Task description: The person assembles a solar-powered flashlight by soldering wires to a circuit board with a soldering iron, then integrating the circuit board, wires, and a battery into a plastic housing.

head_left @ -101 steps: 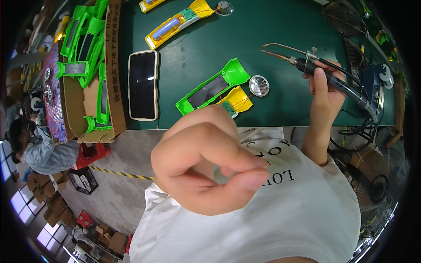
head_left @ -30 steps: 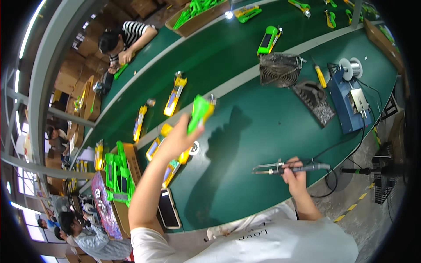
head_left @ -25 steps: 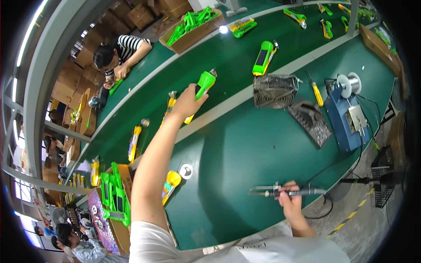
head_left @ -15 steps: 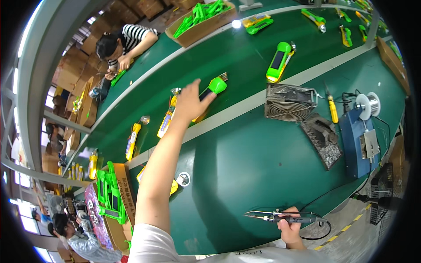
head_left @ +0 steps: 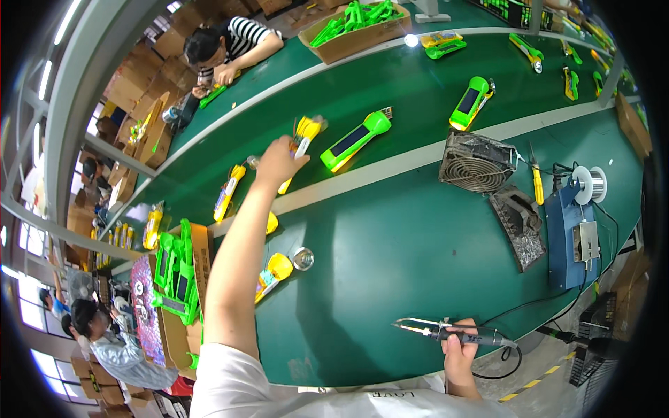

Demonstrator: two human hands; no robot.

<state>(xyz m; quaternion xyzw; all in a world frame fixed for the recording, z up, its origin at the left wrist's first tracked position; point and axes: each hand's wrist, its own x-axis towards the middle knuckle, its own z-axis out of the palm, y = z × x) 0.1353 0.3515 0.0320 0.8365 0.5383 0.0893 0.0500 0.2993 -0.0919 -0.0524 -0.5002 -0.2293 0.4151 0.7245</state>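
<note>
My left hand (head_left: 279, 166) reaches across onto the green belt, its fingers and thumb closed around a yellow and white torch body (head_left: 304, 136) whose upper end is blurred. To its right lies a green torch (head_left: 357, 141) with a dark panel. Left of the hand another yellow torch (head_left: 228, 194) rests on the belt. Low at the right, my right hand (head_left: 460, 352) grips a soldering iron (head_left: 481, 338), tip pointing left above the bench. By my left forearm, an open yellow torch (head_left: 274, 272) lies on the bench with its round lamp head (head_left: 303, 258) beside it.
A dusty fan (head_left: 479, 164), a yellow-handled screwdriver (head_left: 537, 184) and a blue soldering stand (head_left: 563, 237) with a solder reel (head_left: 591, 182) occupy the right. Green casings fill a box (head_left: 207, 265) at left. A co-worker (head_left: 226, 52) works across the belt.
My left hand has gone from spread above the belt, near the green torch, to closed around the yellow torch. The view has shifted; the right hand still grips the iron.
</note>
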